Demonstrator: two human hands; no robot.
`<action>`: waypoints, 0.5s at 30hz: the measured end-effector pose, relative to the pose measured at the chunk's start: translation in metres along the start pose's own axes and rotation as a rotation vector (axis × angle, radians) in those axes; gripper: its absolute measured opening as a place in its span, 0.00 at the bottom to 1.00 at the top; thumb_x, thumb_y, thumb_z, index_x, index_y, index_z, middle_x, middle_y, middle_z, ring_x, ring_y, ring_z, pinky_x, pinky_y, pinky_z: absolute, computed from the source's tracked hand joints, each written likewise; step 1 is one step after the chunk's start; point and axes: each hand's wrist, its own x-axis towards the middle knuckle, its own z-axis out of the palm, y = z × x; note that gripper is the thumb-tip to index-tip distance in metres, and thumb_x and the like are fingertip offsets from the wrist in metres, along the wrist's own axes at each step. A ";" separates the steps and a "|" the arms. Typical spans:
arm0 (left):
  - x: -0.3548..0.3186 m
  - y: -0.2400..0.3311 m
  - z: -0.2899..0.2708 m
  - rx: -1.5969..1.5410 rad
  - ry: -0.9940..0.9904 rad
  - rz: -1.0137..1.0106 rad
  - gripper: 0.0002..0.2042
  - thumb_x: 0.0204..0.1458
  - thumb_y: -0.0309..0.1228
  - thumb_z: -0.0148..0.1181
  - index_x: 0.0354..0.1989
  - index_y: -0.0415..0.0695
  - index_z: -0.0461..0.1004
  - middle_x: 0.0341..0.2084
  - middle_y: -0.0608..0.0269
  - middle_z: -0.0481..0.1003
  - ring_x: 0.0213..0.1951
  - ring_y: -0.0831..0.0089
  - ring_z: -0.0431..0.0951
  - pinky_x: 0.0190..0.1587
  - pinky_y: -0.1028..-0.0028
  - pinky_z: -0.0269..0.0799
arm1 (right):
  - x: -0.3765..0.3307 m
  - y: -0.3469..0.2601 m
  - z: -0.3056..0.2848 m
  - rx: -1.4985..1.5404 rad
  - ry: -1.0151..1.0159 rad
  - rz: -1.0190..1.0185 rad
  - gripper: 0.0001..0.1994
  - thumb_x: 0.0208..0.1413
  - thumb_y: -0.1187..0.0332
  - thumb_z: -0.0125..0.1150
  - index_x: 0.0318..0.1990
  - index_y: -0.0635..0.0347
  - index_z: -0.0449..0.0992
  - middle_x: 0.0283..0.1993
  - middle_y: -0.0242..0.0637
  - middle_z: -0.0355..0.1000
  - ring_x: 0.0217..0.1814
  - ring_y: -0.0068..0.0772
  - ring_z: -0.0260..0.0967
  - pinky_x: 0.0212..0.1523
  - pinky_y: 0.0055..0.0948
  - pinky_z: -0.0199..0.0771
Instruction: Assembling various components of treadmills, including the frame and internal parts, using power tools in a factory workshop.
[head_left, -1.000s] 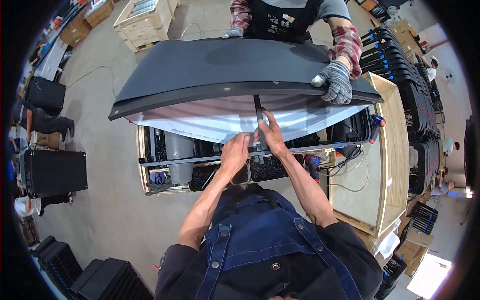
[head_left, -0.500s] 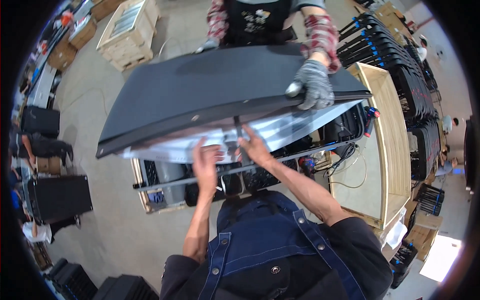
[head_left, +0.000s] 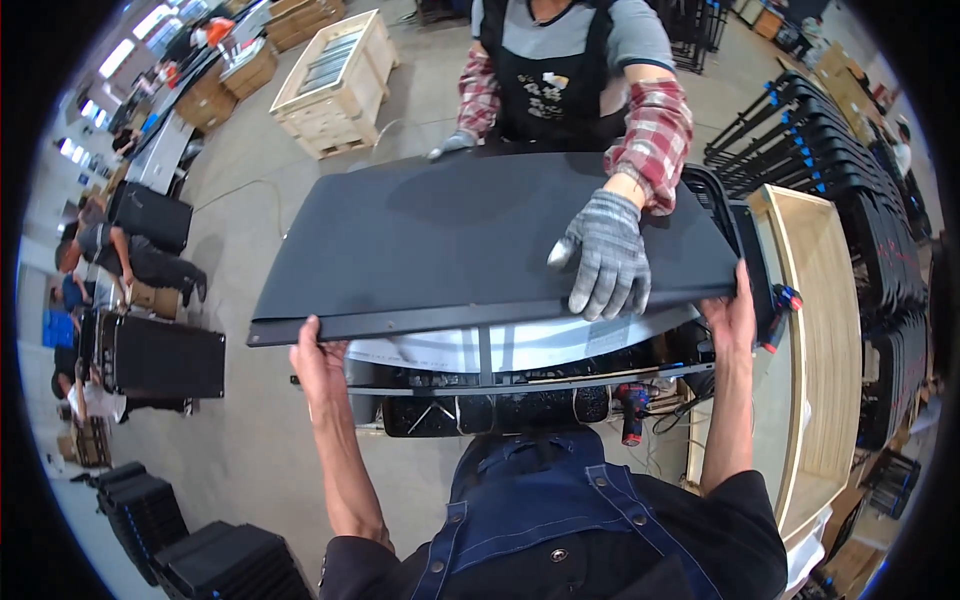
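Observation:
A large dark grey panel (head_left: 455, 235) with a black front rim lies tilted in front of me, its front edge raised. My left hand (head_left: 320, 372) grips the rim near its left corner, thumb on top and fingers beneath. At the right corner my right hand (head_left: 733, 318) is closed on the same rim, its fingers partly hidden underneath. Below the panel show a pale, shiny sheet (head_left: 545, 343), an upright dark strip (head_left: 486, 352) and a long dark rail (head_left: 450, 388). A co-worker's grey-gloved hand (head_left: 608, 255) rests flat on the panel; another glove (head_left: 452, 146) touches its far edge.
A red and black power drill (head_left: 633, 410) stands below the rail, beside a black cable. A second red and black tool (head_left: 783, 318) is by the long wooden crate (head_left: 835, 330) at right. Another wooden crate (head_left: 335, 85) stands far left. Black frames (head_left: 785, 135) are stacked far right.
My hands have moved apart from beneath the middle of the panel to its two front corners. The panel's front edge now sits lower in view, and the co-worker's glove lies flatter on top.

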 end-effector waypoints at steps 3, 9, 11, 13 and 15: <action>-0.006 -0.045 -0.055 -0.016 -0.008 -0.119 0.14 0.61 0.28 0.59 0.53 0.38 0.72 0.42 0.54 0.78 0.40 0.62 0.82 0.37 0.60 0.82 | 0.022 0.026 -0.062 0.002 0.101 0.092 0.20 0.63 0.56 0.67 0.56 0.58 0.76 0.55 0.38 0.77 0.55 0.37 0.75 0.59 0.43 0.74; -0.013 -0.103 -0.091 -0.056 0.093 -0.164 0.21 0.64 0.33 0.61 0.61 0.42 0.63 0.48 0.53 0.75 0.47 0.55 0.80 0.42 0.55 0.81 | -0.006 0.058 -0.109 -0.411 0.161 0.048 0.23 0.58 0.56 0.71 0.48 0.68 0.74 0.49 0.45 0.75 0.49 0.39 0.75 0.42 0.48 0.79; -0.010 -0.097 -0.096 0.024 0.112 -0.240 0.19 0.63 0.36 0.63 0.55 0.40 0.65 0.47 0.54 0.75 0.45 0.58 0.80 0.45 0.59 0.81 | -0.015 0.064 -0.117 -0.531 0.169 0.024 0.25 0.58 0.53 0.71 0.45 0.71 0.73 0.43 0.46 0.75 0.38 0.37 0.77 0.33 0.39 0.80; -0.004 -0.099 -0.112 0.127 0.101 -0.271 0.21 0.61 0.38 0.65 0.53 0.37 0.66 0.45 0.54 0.75 0.43 0.59 0.80 0.44 0.61 0.81 | -0.025 0.064 -0.116 -0.800 0.189 -0.023 0.26 0.59 0.49 0.70 0.39 0.71 0.74 0.33 0.42 0.75 0.22 0.29 0.74 0.22 0.27 0.75; -0.007 -0.100 -0.121 0.144 0.103 -0.272 0.21 0.61 0.38 0.66 0.52 0.36 0.67 0.44 0.55 0.76 0.41 0.61 0.81 0.43 0.63 0.81 | -0.033 0.056 -0.099 -1.070 0.198 -0.136 0.26 0.59 0.46 0.69 0.26 0.63 0.73 0.19 0.29 0.67 0.14 0.18 0.61 0.14 0.21 0.59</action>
